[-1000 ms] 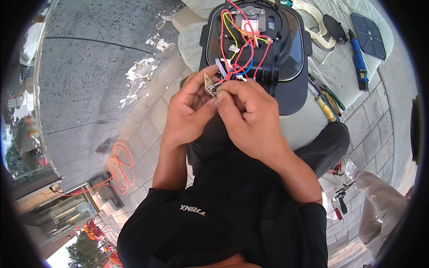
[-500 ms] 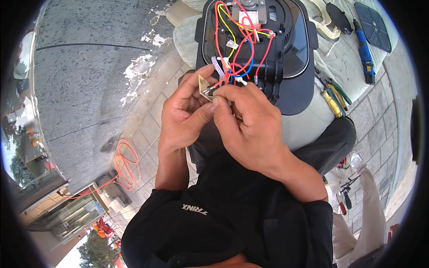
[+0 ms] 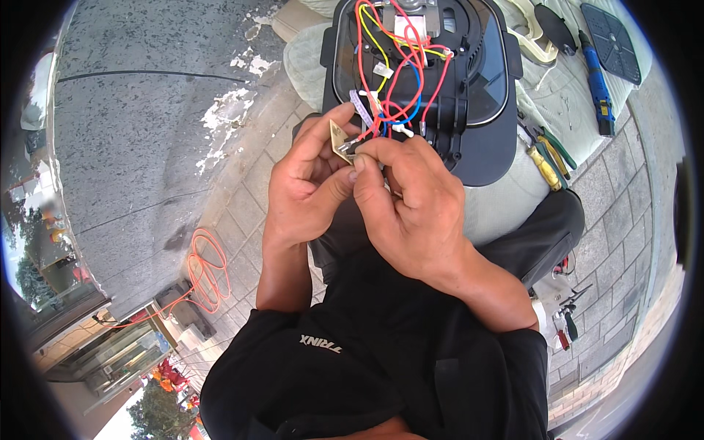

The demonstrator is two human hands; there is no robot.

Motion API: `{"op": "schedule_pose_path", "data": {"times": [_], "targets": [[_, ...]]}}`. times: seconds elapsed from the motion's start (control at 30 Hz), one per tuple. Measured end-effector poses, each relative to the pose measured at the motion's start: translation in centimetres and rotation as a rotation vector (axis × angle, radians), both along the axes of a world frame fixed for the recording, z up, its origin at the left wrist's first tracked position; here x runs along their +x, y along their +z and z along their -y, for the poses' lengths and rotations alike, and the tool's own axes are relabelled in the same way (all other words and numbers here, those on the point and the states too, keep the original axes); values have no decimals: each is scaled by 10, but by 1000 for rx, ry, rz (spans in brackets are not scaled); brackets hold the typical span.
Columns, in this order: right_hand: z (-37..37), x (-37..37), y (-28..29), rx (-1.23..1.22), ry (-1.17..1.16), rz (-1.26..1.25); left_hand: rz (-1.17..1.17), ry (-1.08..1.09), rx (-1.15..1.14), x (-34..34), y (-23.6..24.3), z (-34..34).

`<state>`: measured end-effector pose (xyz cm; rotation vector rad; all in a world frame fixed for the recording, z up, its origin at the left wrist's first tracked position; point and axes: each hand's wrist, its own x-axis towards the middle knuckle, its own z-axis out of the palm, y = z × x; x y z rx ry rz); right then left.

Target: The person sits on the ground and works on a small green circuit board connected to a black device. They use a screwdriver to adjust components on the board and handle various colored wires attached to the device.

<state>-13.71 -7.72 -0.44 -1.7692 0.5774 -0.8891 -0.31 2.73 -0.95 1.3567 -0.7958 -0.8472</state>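
A small tan circuit board (image 3: 338, 139) is gripped along its edge by my left hand (image 3: 304, 183), whose fingers curl behind it. My right hand (image 3: 411, 198) is closed in a pinch at the board's lower corner; what lies between its fingertips is hidden. Red, yellow and blue wires (image 3: 400, 110) run from the board area up into an opened black appliance (image 3: 480, 158) with rounded corners. A pale ribbon cable (image 3: 361, 108) and a white connector (image 3: 400, 130) sit among the wires just beyond my fingers.
Right of the appliance, pliers and a yellow-handled screwdriver (image 3: 544, 170) lie on the pale cushion (image 3: 488, 209). Farther back are a blue power tool (image 3: 600, 99) and a dark perforated plate (image 3: 612, 44). An orange cable (image 3: 209, 271) coils on the paving at left. More tools (image 3: 565, 323) lie at lower right.
Both hands and the board have shifted very slightly to the right, with their grip unchanged. Another person's light-trousered leg at the lower right has left the view.
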Motion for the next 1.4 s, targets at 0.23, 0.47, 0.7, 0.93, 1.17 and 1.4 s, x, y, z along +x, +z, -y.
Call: {"op": "schedule_pose_path", "data": {"times": [0.23,0.47,0.7,0.93,1.17,1.4], "targets": [[1,1,-3,-14,11,26,1,1,11,0,3,-1],[3,0,-2,-89,23,-1,-8,-15,-13,1,1,-1],[-1,-3,2,-240,-7,-46,54,7,4,1,1,-3],[-5,-1,-3,-241,-25,-25,41,11,-1,0,0,-2],[1,-2,6,-107,40,-73,81,13,-4,-1,0,-2],[7,-2,15,-148,75,-118,93,7,-24,1,-3,-3]]}}
